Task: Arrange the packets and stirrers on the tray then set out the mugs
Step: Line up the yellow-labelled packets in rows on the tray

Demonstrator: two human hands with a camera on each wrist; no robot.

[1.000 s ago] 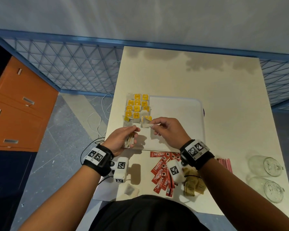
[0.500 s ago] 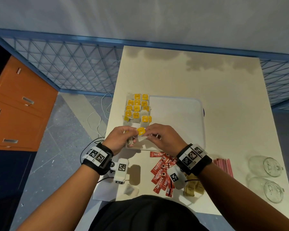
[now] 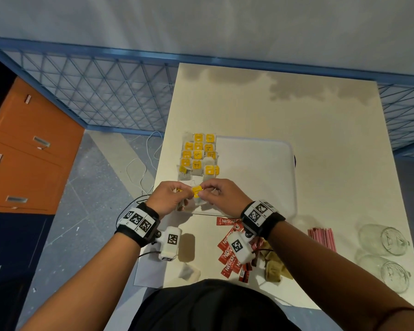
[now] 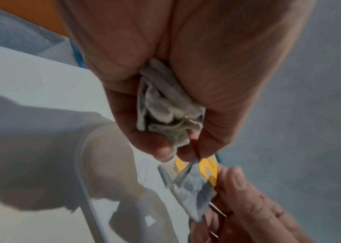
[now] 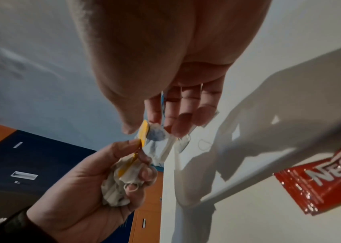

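A: What does the head view show?

B: A white tray (image 3: pixel 261 168) on a cream surface (image 3: pixel 296 111). Tea bags (image 3: pixel 197 155) with yellow tags lie in rows on the tray's left part. Above its near edge the left hand (image 3: pixel 167 197) is clenched round a bundle of tea bags (image 3: pixel 183 205), and the right hand (image 3: pixel 225 195) pinches one yellow tag (image 3: pixel 197 190) between the two hands. Red coffee packets (image 3: pixel 230 254) lie on the surface near the person, partly under the right wrist. Brown packets (image 3: pixel 276 268) are beside them, red stirrers (image 3: pixel 322 238) farther right, and two glass mugs (image 3: pixel 384 254) lie on their sides at the right edge.

A: And the left wrist view?

B: The left hand (image 4: pixel 186 74) has its fingers and thumb curled round the grey bundle of tea bags (image 4: pixel 165 106). Below it, a single tea bag (image 4: pixel 194 189) with its yellow tag hangs at the right hand's fingertips (image 4: pixel 238 179), over the tray's rim (image 4: pixel 86 180).

A: The right wrist view?

B: The right hand (image 5: pixel 165 65) pinches the yellow tag (image 5: pixel 144 131) with thumb and forefinger. The left hand (image 5: pixel 86 189) grips its bundle (image 5: pixel 121 185) just below. A red coffee packet (image 5: pixel 321 177) lies on the surface at right.
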